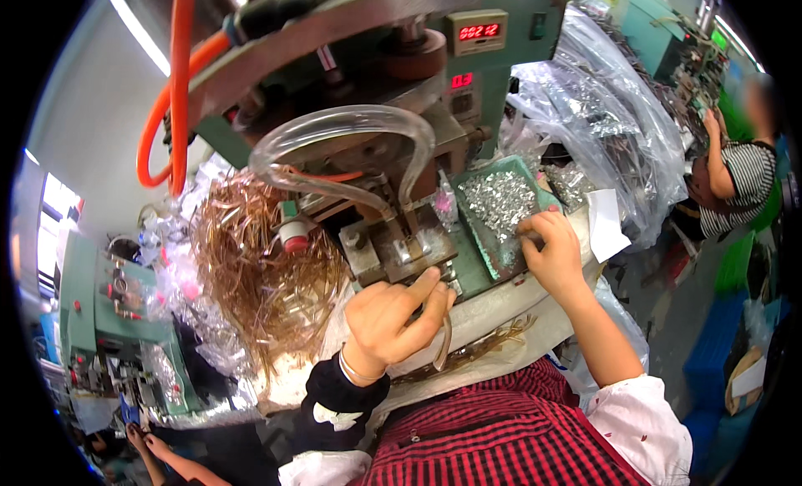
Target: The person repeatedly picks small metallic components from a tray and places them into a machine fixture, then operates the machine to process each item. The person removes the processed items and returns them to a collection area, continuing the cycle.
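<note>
My left hand (pixel 391 323) is closed in a pinch right in front of the metal die block (pixel 403 250) of a green press. From its fingers a thin brown strip (pixel 444 348) hangs down toward my apron. At the near right edge of a green tray (pixel 493 273), my right hand (pixel 553 254) has its thumb and fingertips drawn together. Whatever they pinch is too small to make out. Small silvery metal pieces (pixel 499 204) are heaped in the tray. A clear bent tube (pixel 342 118) arches over the die block.
A tangled heap of brown strips (pixel 259 260) lies left of the press, beside a red push button (pixel 294 237). Clear plastic bags (pixel 601 110) bulge at the back right. An orange hose (pixel 179 85) hangs at upper left. A person in a striped top (pixel 739 185) works farther right.
</note>
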`<state>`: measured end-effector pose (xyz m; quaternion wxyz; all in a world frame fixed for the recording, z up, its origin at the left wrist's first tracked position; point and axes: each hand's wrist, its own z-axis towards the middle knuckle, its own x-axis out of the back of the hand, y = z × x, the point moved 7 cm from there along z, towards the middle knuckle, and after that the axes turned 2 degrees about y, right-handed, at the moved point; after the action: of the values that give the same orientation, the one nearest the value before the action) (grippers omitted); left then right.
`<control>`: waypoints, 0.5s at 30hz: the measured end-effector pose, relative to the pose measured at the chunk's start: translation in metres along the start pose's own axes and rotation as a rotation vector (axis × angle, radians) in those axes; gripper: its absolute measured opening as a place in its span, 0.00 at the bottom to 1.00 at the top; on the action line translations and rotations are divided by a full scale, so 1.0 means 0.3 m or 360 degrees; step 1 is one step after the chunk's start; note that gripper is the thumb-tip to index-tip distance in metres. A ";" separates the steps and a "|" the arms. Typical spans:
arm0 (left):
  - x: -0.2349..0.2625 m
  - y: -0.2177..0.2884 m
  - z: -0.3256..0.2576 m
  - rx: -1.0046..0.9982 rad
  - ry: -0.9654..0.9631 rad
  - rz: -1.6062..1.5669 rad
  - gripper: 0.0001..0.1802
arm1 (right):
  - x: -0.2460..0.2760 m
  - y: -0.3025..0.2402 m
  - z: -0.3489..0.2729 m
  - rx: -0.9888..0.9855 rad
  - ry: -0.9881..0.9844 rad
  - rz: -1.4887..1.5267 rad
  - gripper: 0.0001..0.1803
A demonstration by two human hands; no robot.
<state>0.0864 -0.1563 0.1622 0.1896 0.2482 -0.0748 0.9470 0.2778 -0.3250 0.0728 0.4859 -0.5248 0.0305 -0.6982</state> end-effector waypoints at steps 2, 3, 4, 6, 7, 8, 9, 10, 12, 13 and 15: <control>0.010 -0.002 0.001 -0.0008 0.0038 0.0047 0.13 | -0.014 -0.019 -0.007 0.0013 0.0122 -0.0177 0.05; 0.008 0.002 -0.004 0.0075 0.0031 0.0025 0.13 | -0.024 -0.030 -0.009 0.0023 0.0184 -0.0260 0.05; 0.010 0.009 -0.008 0.0154 0.0024 0.0011 0.13 | -0.043 -0.016 -0.004 -0.0008 0.0162 -0.0261 0.06; 0.037 0.020 -0.028 0.0389 -0.0062 -0.0012 0.14 | -0.081 0.013 0.007 0.0032 0.0149 -0.0319 0.07; 0.060 0.030 -0.050 0.0505 -0.0020 -0.0122 0.14 | -0.090 0.010 0.005 0.0020 0.0171 -0.0278 0.06; 0.109 0.054 -0.076 0.0455 -0.0043 -0.0012 0.14 | -0.082 0.006 -0.004 0.0084 0.0268 -0.0188 0.06; 0.155 0.080 -0.101 0.0414 -0.0061 0.0083 0.15 | -0.077 0.028 -0.018 -0.0131 0.0265 -0.0017 0.06; 0.235 0.081 -0.126 0.0508 -0.0042 0.0273 0.14 | -0.081 0.067 -0.026 -0.0302 0.0203 0.0199 0.05; 0.398 0.028 -0.182 0.0746 0.0192 0.0583 0.14 | -0.040 0.069 -0.031 -0.0302 0.0263 0.0392 0.08; 0.482 -0.018 -0.196 0.0883 0.0428 0.0745 0.14 | -0.017 0.046 -0.024 -0.0274 0.0356 0.0418 0.09; 0.583 -0.111 -0.191 0.1038 0.0427 0.0945 0.12 | -0.034 0.019 -0.002 -0.0153 0.0291 0.0479 0.10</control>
<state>-0.0666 -0.0557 0.2013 -0.1698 0.1381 0.1845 0.9582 0.2809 -0.3210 0.0624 0.5545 -0.4712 0.1862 -0.6602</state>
